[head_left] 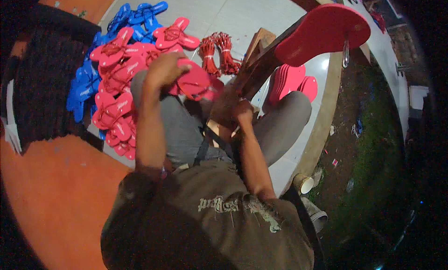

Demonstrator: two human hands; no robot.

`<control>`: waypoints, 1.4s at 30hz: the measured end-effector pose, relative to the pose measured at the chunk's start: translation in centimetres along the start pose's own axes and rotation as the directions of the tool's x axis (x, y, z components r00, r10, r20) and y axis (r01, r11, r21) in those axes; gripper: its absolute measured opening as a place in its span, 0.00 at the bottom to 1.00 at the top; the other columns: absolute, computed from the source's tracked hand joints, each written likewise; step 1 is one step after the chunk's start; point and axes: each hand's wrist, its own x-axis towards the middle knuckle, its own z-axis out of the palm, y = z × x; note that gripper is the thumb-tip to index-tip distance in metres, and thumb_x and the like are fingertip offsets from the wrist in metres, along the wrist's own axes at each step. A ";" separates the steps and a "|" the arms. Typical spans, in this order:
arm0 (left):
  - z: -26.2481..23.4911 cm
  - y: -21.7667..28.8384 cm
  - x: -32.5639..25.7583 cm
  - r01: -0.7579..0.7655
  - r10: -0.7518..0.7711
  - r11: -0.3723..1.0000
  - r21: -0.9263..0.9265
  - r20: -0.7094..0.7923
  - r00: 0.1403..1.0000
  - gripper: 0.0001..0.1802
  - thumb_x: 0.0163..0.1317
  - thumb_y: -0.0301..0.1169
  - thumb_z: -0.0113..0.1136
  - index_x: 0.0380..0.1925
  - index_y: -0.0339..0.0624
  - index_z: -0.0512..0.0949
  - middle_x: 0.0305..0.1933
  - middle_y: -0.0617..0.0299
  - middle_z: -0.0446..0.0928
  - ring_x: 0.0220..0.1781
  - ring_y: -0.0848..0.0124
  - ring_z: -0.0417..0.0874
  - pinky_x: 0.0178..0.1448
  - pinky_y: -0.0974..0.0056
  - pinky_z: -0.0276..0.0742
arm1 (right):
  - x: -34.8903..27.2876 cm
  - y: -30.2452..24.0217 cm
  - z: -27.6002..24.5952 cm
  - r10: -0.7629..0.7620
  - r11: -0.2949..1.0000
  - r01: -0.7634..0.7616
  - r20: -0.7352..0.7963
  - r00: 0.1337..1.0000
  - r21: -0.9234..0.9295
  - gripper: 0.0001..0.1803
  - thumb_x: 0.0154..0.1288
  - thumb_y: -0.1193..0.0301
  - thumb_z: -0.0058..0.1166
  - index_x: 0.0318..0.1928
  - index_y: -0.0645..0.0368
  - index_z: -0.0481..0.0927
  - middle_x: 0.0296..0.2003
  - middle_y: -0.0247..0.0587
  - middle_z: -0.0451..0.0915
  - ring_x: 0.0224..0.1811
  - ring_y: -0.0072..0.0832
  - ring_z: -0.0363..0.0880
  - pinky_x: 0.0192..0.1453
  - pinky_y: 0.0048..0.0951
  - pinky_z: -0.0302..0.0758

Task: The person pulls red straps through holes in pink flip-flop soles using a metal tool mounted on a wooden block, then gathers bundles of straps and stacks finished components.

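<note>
My left hand (164, 73) is closed on a pink flip-flop (193, 78) with a red strap, above my left knee. Another pink piece shows just behind that flip-flop. Between my knees, my right hand (243, 112) is curled close beside a dark wooden beam (254, 76). What its fingers hold, if anything, is hidden. At the beam's far end rests a pink sole (322, 34) without a strap, with a metal hook-like tool (346, 55) at its right part.
Many finished pink flip-flops (112, 111) lie heaped on my left, with blue flip-flops (84, 92) behind and beside them. Two bundles of red straps (219, 53) lie ahead on the tiles. Stacked pink soles (287, 81) stand beyond my right knee. A pale cup (303, 183) lies at the right edge.
</note>
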 end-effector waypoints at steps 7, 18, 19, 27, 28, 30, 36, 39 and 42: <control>12.9 3.9 4.0 -0.143 0.076 0.985 0.096 0.501 0.862 0.19 0.52 0.41 0.51 0.41 0.43 0.74 0.42 0.48 0.74 0.44 0.54 0.75 0.47 0.56 0.70 | -3.8 -9.9 -16.5 0.087 0.670 -0.200 0.192 0.978 0.715 0.12 0.57 0.69 0.51 0.37 0.65 0.76 0.27 0.34 0.76 0.26 0.18 0.69 0.31 0.18 0.63; 9.3 12.4 3.3 0.112 0.205 0.336 -0.935 0.188 0.961 0.17 0.57 0.36 0.52 0.40 0.34 0.74 0.28 0.58 0.77 0.29 0.74 0.78 0.33 0.70 0.73 | -3.1 -10.0 -17.5 -0.297 -0.060 -0.462 0.426 0.854 0.885 0.11 0.61 0.68 0.46 0.41 0.61 0.71 0.30 0.32 0.73 0.31 0.20 0.72 0.37 0.20 0.70; 7.8 14.5 2.5 0.026 0.232 0.398 -0.917 0.128 0.964 0.16 0.58 0.36 0.52 0.39 0.32 0.74 0.27 0.60 0.77 0.28 0.77 0.77 0.32 0.72 0.72 | -2.8 -10.2 -17.4 -0.301 -0.048 -0.452 0.418 0.857 0.891 0.11 0.61 0.68 0.47 0.41 0.61 0.71 0.30 0.32 0.73 0.31 0.20 0.72 0.37 0.21 0.70; 1.5 19.1 1.1 -0.313 0.209 0.578 -0.754 -0.234 0.949 0.11 0.56 0.29 0.53 0.36 0.34 0.75 0.25 0.63 0.76 0.25 0.77 0.75 0.29 0.73 0.72 | -0.9 -13.4 -23.4 -0.086 0.629 -0.035 0.115 0.990 0.777 0.16 0.54 0.65 0.55 0.40 0.64 0.77 0.37 0.38 0.78 0.38 0.23 0.74 0.46 0.23 0.68; -0.2 19.8 1.1 -0.448 0.301 0.623 -0.641 -0.333 0.894 0.11 0.55 0.28 0.54 0.37 0.35 0.75 0.25 0.62 0.76 0.25 0.76 0.75 0.29 0.72 0.72 | -0.3 -14.1 -25.9 -0.030 0.665 0.044 -0.032 0.999 0.746 0.15 0.54 0.66 0.56 0.40 0.63 0.77 0.36 0.39 0.78 0.37 0.23 0.74 0.45 0.23 0.69; -3.4 21.4 1.0 -0.660 0.484 0.653 -0.371 -0.466 0.741 0.11 0.54 0.27 0.55 0.37 0.36 0.75 0.25 0.60 0.76 0.24 0.74 0.76 0.28 0.70 0.71 | 1.3 -16.5 -31.0 0.056 0.696 0.358 -0.544 0.837 0.622 0.11 0.53 0.73 0.55 0.38 0.63 0.77 0.33 0.42 0.78 0.35 0.25 0.75 0.41 0.25 0.71; -3.2 24.3 1.5 -0.814 0.623 0.528 -0.241 -0.542 0.564 0.08 0.51 0.23 0.56 0.33 0.38 0.75 0.25 0.58 0.75 0.24 0.68 0.76 0.27 0.68 0.71 | 7.2 -19.6 -36.2 -0.219 0.778 0.537 -0.660 0.718 0.325 0.18 0.51 0.63 0.58 0.37 0.64 0.75 0.28 0.43 0.77 0.31 0.28 0.77 0.36 0.27 0.72; -2.4 24.1 1.7 -0.855 0.668 0.515 -0.064 -0.595 0.447 0.05 0.49 0.23 0.57 0.27 0.38 0.74 0.24 0.57 0.74 0.23 0.65 0.76 0.24 0.66 0.70 | 8.2 -19.1 -36.3 -0.288 0.760 0.568 -0.619 0.731 0.318 0.19 0.52 0.59 0.57 0.34 0.65 0.75 0.23 0.42 0.78 0.25 0.27 0.77 0.31 0.27 0.72; -2.7 24.1 1.6 -0.840 0.713 0.540 0.047 -0.556 0.427 0.05 0.48 0.23 0.57 0.27 0.38 0.73 0.22 0.58 0.72 0.22 0.65 0.74 0.23 0.65 0.69 | 7.9 -19.4 -37.1 -0.316 0.751 0.551 -0.534 0.784 0.364 0.19 0.52 0.59 0.57 0.33 0.64 0.76 0.24 0.43 0.78 0.25 0.27 0.77 0.30 0.27 0.72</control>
